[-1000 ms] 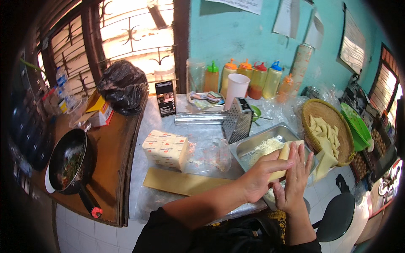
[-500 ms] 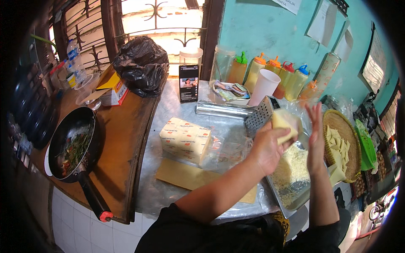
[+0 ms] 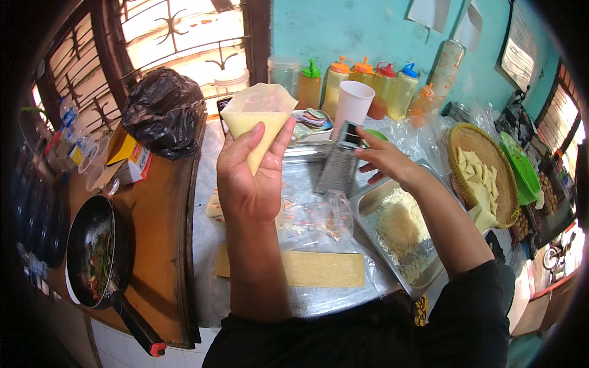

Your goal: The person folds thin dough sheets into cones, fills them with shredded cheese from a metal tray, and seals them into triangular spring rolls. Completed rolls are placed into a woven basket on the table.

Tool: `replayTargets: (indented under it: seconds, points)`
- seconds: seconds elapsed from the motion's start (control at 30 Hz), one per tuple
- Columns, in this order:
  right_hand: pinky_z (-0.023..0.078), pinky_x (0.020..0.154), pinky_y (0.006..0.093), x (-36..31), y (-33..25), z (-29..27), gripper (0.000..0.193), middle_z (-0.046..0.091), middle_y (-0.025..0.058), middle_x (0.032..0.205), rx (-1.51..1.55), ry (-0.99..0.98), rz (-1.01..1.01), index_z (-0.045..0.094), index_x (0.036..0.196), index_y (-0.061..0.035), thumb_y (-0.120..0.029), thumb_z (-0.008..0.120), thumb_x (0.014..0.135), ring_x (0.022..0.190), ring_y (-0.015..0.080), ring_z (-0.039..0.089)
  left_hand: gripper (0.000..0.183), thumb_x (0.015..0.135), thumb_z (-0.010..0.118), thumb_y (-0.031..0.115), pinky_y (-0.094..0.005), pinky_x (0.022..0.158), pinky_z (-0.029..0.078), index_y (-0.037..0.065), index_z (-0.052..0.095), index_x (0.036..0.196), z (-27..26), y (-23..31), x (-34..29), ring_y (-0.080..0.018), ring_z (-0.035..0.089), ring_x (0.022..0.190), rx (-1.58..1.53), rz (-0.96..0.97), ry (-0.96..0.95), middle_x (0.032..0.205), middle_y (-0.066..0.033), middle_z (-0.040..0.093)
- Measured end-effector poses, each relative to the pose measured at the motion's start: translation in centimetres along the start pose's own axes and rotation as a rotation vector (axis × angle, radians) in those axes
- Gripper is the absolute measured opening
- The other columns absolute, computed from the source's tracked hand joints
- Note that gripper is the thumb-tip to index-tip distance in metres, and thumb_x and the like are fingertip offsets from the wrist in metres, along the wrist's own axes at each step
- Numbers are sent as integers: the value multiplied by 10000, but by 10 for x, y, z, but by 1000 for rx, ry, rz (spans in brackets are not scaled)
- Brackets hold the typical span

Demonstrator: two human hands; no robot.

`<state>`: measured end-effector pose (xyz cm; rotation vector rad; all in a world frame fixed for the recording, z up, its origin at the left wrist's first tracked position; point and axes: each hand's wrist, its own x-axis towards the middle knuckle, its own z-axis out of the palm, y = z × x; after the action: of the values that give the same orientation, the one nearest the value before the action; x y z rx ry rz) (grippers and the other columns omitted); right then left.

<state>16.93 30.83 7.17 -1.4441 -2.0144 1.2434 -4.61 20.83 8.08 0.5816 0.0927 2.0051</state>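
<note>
Raised over the table, my left hand (image 3: 254, 184) holds a pale yellow dough sheet folded into a cone (image 3: 254, 132), its wide mouth up and its point down in the palm. My right hand (image 3: 389, 161), fingers apart, is beside the black top of a metal grater (image 3: 336, 168); whether they touch I cannot tell. The grater is tilted and slightly blurred. Below my right forearm lies a metal tray (image 3: 363, 208) with a heap of pale grated shreds, probably cheese (image 3: 399, 224). A flat strip of dough (image 3: 325, 268) rests near the table's front edge.
Clear plastic wrapping (image 3: 316, 214) lies mid-table. Squeeze bottles (image 3: 380, 89) and a white cup (image 3: 354, 101) line the back. At right, a woven basket (image 3: 515, 211) holds folded dough pieces (image 3: 477, 172). A black pan (image 3: 123, 245) and black plastic bag (image 3: 162, 113) occupy the wooden table.
My left hand has moved left and up with the dough, which now shows as a cone. My right hand has moved left to the grater. The view has shifted.
</note>
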Motion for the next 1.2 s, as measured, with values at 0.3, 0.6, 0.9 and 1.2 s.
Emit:
replayTargets:
  seconds: [0.3, 0.6, 0.9, 1.2]
  points:
    - [509, 766, 402, 73, 73, -88, 317, 670, 111, 1019, -989, 475, 11, 685, 934, -77, -294, 486, 819, 887, 303, 651, 452, 841, 456, -40, -475, 1028, 398, -51, 375, 1285, 11, -26, -6, -336, 493, 1179, 58, -234, -117, 1251, -203, 490]
    - [503, 814, 376, 99, 112, -66, 297, 662, 122, 1064, -1103, 219, 284, 691, 998, -90, -211, 532, 779, 1002, 278, 633, 544, 806, 554, 8, -405, 1036, 389, -22, 364, 1315, 9, -39, -7, -273, 488, 1194, 128, -412, -163, 1274, -160, 482]
    - [496, 816, 407, 81, 102, -77, 290, 674, 141, 995, -1186, 263, 236, 704, 938, -90, -276, 520, 814, 947, 300, 645, 511, 826, 511, -36, -434, 1017, 422, -49, 363, 1315, 3, -54, -8, -308, 499, 1185, 120, -484, -138, 1267, -186, 491]
    - [509, 739, 405, 63, 105, -88, 208, 685, 101, 918, -1377, 224, 146, 728, 873, -201, -178, 555, 759, 877, 287, 653, 500, 808, 554, -8, -353, 978, 436, -4, 421, 1290, 1, -68, -11, -232, 538, 1138, 137, -541, -171, 1219, -127, 542]
